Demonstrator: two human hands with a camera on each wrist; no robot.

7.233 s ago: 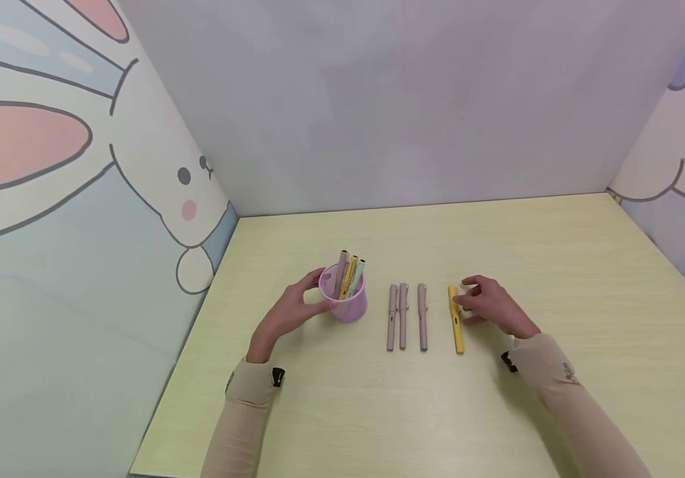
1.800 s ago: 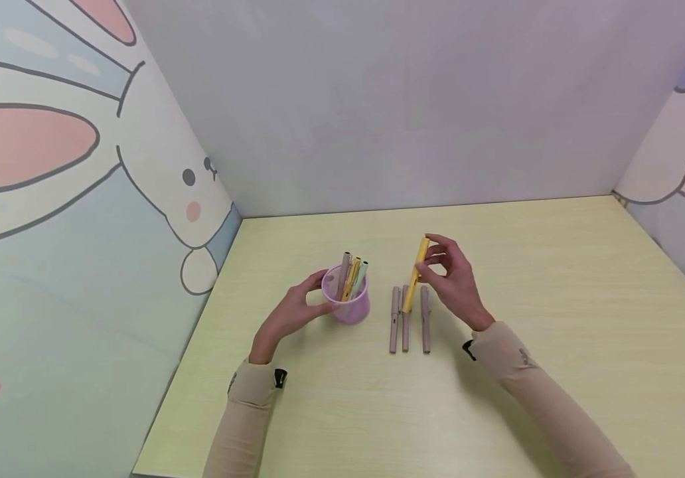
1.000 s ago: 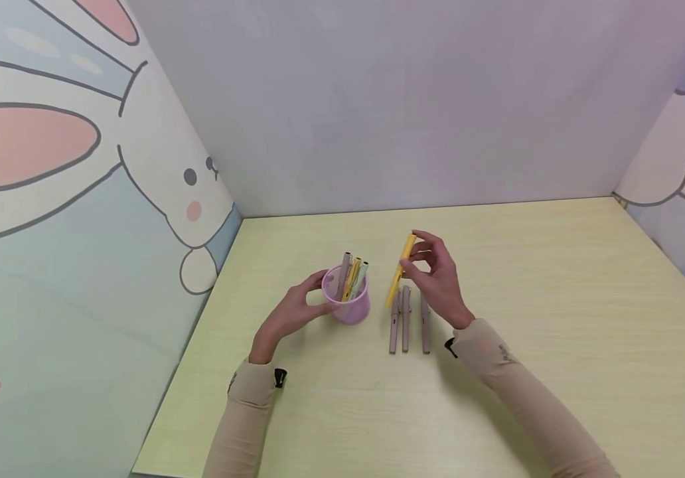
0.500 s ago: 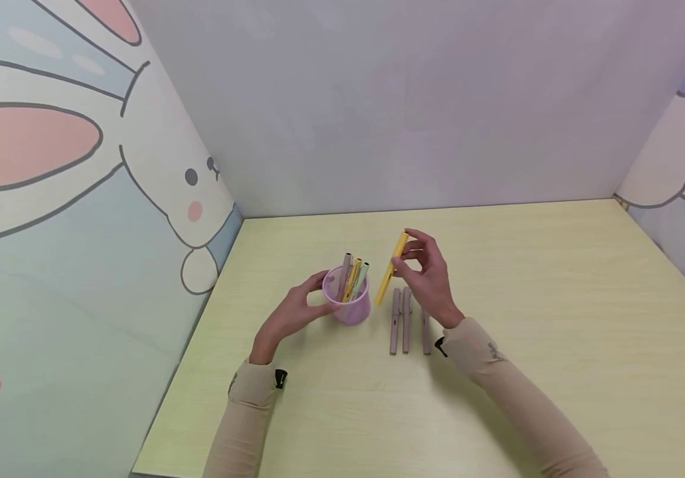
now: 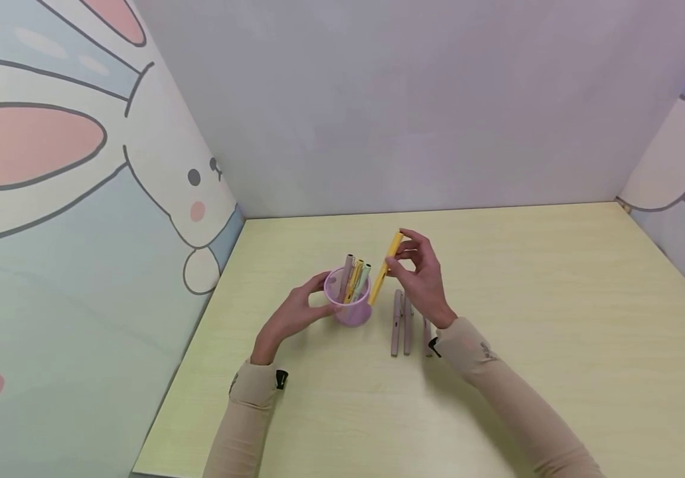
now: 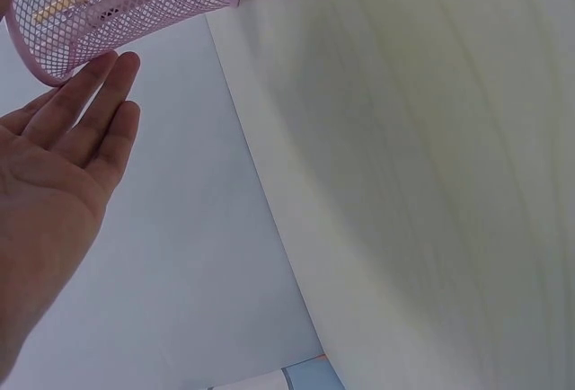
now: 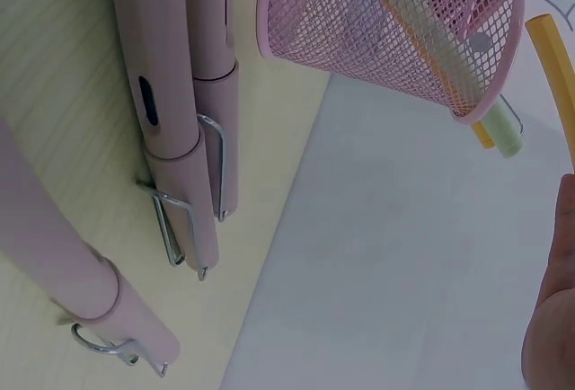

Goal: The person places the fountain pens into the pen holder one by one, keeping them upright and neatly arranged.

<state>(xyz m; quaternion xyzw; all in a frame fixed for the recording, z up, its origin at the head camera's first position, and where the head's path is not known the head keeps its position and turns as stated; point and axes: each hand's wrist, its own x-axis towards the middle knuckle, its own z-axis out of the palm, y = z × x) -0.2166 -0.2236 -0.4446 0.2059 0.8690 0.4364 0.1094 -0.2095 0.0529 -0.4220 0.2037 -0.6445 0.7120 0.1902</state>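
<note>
Beige sleeves (image 5: 237,418) nearest, reaching in from the near side over a pale yellow-green worktop (image 5: 330,411). Past them, three mauve pens (image 5: 395,335) lie flat: two close side by side, the third to their right and partly hidden behind the right hand (image 5: 423,282); metal clips plain in the right wrist view. To their left, a pink-purple mesh cup (image 5: 351,316) stands upright. Left hand (image 5: 291,315) holds it, thumb on the near side, fingers round towards the far side. Leaning in the cup: one mauve pen (image 5: 346,271), one yellow pen (image 5: 353,282), one pale green pen (image 5: 363,277). Right hand pinches a second yellow pen (image 5: 386,269) between thumb and fingers, raised off the worktop and tilted, its lower end just beside the cup's rim, outside it. Farthest: a plain greyish-lilac back wall (image 5: 402,119); at left, a side wall bearing a cartoon rabbit (image 5: 169,166).
</note>
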